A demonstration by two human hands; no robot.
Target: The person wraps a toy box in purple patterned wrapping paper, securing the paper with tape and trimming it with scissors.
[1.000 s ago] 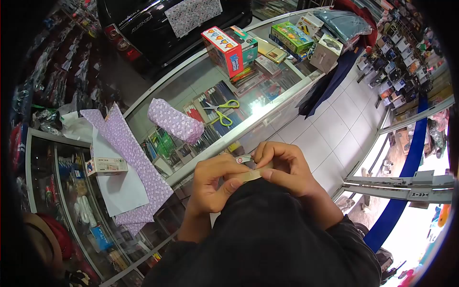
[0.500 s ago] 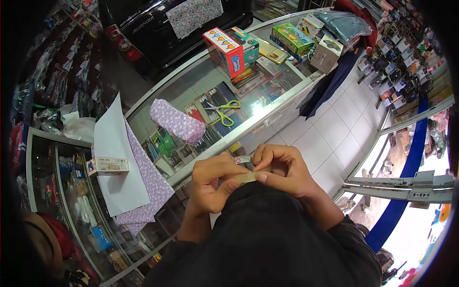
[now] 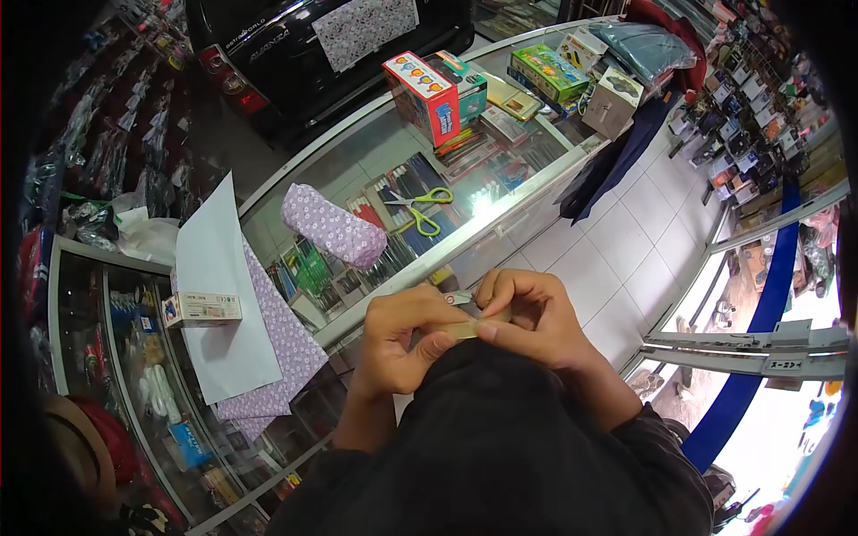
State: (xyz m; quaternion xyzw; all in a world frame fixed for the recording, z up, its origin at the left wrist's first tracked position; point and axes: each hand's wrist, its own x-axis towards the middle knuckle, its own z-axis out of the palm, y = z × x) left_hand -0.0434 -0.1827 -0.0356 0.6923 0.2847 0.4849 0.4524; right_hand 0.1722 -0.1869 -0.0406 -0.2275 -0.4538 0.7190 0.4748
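Note:
Close to my chest, my left hand (image 3: 398,338) and my right hand (image 3: 538,323) pinch a small roll of clear tape (image 3: 461,330) between thumbs and fingertips. Its yellowish band faces me, and a pale inner part with a red mark shows between the hands. Fingers hide much of the roll. Beyond them, on the glass counter, lie scissors (image 3: 430,214) with yellow-green handles, blades apart. A bundle wrapped in purple flowered paper (image 3: 332,225) rests left of the scissors.
White paper (image 3: 223,330) and flowered wrapping sheets (image 3: 299,362) lie at left, with a small box (image 3: 204,308) on top. A red box (image 3: 422,100) and green game box (image 3: 548,71) stand on the glass counter (image 3: 344,161). A black car (image 3: 295,67) is behind.
Both hands stay together at the tape roll, with slight finger movement; the roll's inner part is a little more covered. The objects on the counter stay in place.

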